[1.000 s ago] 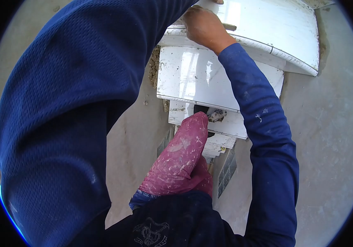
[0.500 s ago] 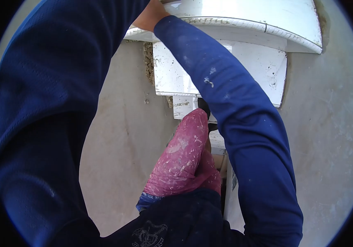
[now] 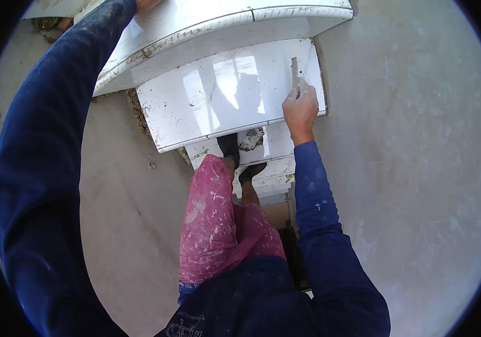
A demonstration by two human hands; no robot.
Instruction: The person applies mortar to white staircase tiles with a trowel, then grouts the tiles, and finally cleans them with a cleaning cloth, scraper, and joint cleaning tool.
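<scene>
My right hand (image 3: 301,111) is closed around a narrow, flat grey tool (image 3: 294,68), its kind unclear. The tool points away from me, over the right side of a white glossy tiled step (image 3: 178,106). Of my left hand (image 3: 147,4), only a part by the wrist shows at the top edge of the view. It is at the higher white step (image 3: 195,16), and its fingers are out of frame.
Below lies a lower step with a crumpled whitish lump (image 3: 251,139) beside my dark-covered foot (image 3: 228,149). Grey plastered walls (image 3: 409,140) flank the stairs. Rough mortar (image 3: 138,112) shows along the step's left end.
My right hand has come down from the upper step to the right, over the lower tread, with the tool in it. The view has shifted, and my left arm now reaches farther up.
</scene>
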